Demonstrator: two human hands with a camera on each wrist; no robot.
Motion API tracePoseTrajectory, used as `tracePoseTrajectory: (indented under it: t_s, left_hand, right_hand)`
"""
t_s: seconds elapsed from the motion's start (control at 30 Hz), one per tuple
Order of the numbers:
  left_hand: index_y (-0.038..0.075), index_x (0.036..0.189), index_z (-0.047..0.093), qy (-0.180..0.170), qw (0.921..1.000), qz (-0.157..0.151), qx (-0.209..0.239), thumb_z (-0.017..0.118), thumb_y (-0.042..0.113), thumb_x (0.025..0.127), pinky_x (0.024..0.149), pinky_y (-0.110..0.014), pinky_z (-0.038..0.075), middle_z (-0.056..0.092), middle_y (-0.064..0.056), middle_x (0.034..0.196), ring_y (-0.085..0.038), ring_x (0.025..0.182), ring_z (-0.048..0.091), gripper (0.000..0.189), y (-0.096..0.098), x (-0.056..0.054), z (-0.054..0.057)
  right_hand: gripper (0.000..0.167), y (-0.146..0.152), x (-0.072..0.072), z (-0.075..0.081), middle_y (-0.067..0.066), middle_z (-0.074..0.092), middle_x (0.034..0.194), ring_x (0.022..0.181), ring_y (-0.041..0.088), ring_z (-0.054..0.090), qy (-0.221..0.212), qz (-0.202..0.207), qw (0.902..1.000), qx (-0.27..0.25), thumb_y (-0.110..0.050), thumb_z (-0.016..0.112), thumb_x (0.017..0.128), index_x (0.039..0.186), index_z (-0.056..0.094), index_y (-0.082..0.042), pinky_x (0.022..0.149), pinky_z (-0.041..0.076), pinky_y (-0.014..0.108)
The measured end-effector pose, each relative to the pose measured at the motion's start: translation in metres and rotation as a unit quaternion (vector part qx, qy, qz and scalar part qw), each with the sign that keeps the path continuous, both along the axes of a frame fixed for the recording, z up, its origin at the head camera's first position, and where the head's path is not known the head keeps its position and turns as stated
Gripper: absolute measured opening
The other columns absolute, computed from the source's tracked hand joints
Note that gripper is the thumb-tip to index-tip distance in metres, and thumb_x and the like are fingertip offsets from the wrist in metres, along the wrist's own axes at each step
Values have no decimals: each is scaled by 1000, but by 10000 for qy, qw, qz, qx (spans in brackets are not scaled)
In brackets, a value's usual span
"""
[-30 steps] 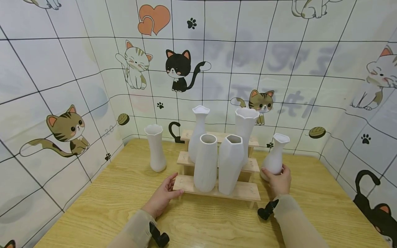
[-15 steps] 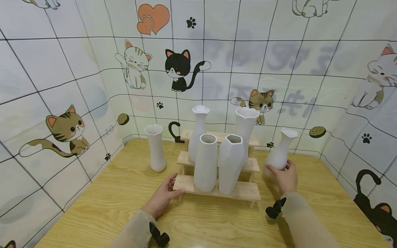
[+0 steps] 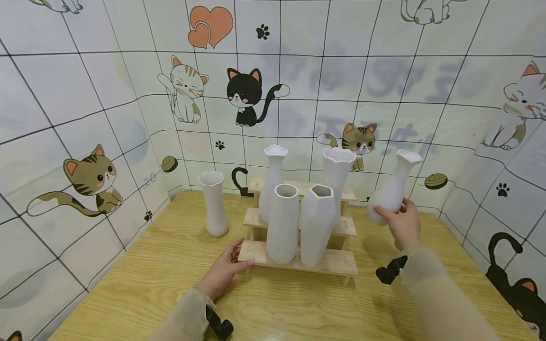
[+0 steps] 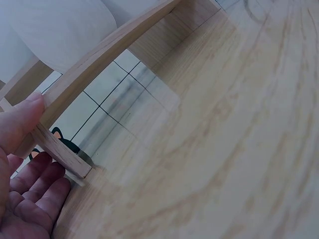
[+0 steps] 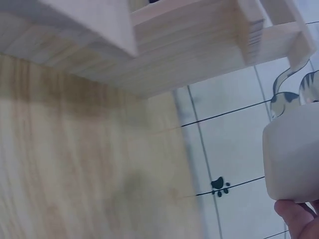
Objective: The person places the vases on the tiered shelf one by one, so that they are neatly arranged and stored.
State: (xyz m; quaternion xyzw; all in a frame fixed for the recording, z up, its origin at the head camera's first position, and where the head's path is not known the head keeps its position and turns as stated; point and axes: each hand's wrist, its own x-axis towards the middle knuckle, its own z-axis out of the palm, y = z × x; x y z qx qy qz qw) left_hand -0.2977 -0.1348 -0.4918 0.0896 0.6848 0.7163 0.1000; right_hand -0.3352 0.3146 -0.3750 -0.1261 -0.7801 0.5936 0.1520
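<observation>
My right hand (image 3: 406, 225) grips a white vase (image 3: 391, 189) low on its rounded body. This vase has a narrow neck and flared mouth, and it is held off the table, leaning to the right. Its pale base (image 5: 294, 152) and a fingertip show in the right wrist view. My left hand (image 3: 223, 267) holds the left end of the lowest step of a tiered wooden stand (image 3: 341, 263). In the left wrist view the thumb (image 4: 22, 119) lies on the board, with the other fingers by the leg. Several white vases, including a smooth vase (image 3: 283, 227) and a faceted vase (image 3: 317, 222), stand on the steps.
Left of the stand, a separate white vase (image 3: 214, 203) stands on the wood-grain table (image 3: 170, 284). A fluted vase (image 3: 337, 166) and a narrow-necked vase (image 3: 273, 180) are farther back on the stand. Walls with printed cats (image 3: 245, 94) enclose the table's back and sides.
My right hand has lifted its vase off the table and carried it up and right, tilting it more. My left hand and the stand have stayed put.
</observation>
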Motion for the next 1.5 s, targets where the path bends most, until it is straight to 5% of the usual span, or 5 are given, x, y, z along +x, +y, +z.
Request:
tracePoseTrajectory:
  t_s: [0.77,1.13,1.5]
  left_hand:
    - [11,152,20,44,10000,28,-5,71,14,88,97,-32,42,40,-16,144,-25,122,46,82,1,1,0]
    - [12,152,20,-28,10000,-35,16,72,16,88,102,-38,38,39,-16,145,-26,125,45,82,-1,1,2]
    - [12,152,20,-26,10000,-22,-56,72,18,88,101,-39,38,38,-17,147,-26,124,45,82,-1,1,3]
  right_hand:
    - [108,-33,-20,79,21,28,144,128,37,37,323,844,9958,144,-47,74,80,154,6,-7,103,36,51]
    - [97,-58,-32,89,22,31,143,124,36,41,394,1427,9889,89,-34,73,86,153,9,-5,103,38,48]
    - [82,-69,-42,86,25,34,139,125,38,39,373,1549,9868,306,-25,64,92,152,12,-3,106,33,50]
